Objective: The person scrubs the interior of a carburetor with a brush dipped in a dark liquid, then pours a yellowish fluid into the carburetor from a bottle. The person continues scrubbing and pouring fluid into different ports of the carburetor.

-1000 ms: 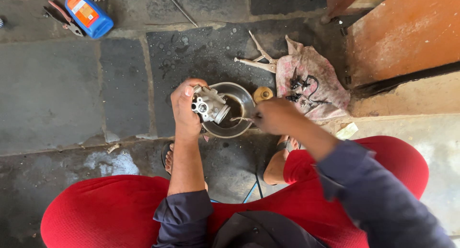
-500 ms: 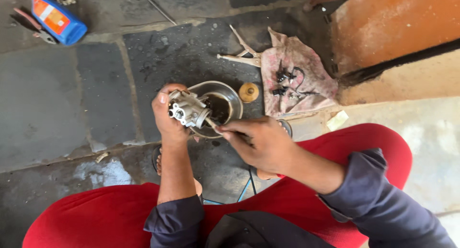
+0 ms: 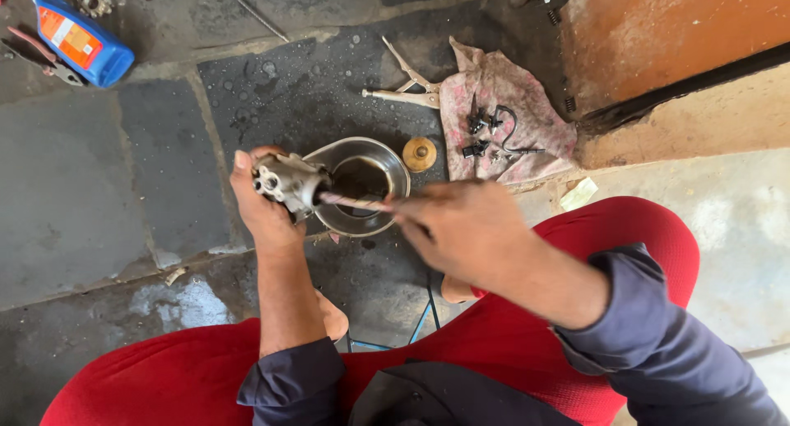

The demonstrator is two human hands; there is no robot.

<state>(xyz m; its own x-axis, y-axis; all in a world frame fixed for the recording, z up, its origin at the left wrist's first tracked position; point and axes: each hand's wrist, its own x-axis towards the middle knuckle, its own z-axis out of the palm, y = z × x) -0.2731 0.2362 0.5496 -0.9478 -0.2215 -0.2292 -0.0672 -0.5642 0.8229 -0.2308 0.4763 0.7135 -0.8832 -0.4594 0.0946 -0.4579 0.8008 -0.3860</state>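
A: Start from the steel bowl (image 3: 362,186) and go left to right. What sits far left of it?

B: Well up and left of the bowl lies a blue bottle (image 3: 81,37) with an orange label, pliers (image 3: 37,54) beside it and a small metal part above.

A: And your left hand (image 3: 262,208)?

B: It closes around a small grey metal housing (image 3: 288,181), fingers wrapped behind it, holding it at the bowl's left rim. You keep it there, I judge, so anything that drips or falls lands in the bowl.

A: How does the housing look?

B: Cast, dull silver, grimy, with round ports on the face turned away from the bowl.

A: The right hand (image 3: 465,228)?

B: It sits just right of the bowl, pinched shut on a thin rod-like tool (image 3: 354,201) that crosses the rim and meets the housing's side. Held low and level, it seems lined up with an opening there.

A: Further right?

B: A round tan cap (image 3: 420,153) touches the bowl's right edge. Beyond it a pink rag (image 3: 502,125) holds small dark parts, kept together off the stone. Another pair of pliers (image 3: 403,87) lies above the bowl.
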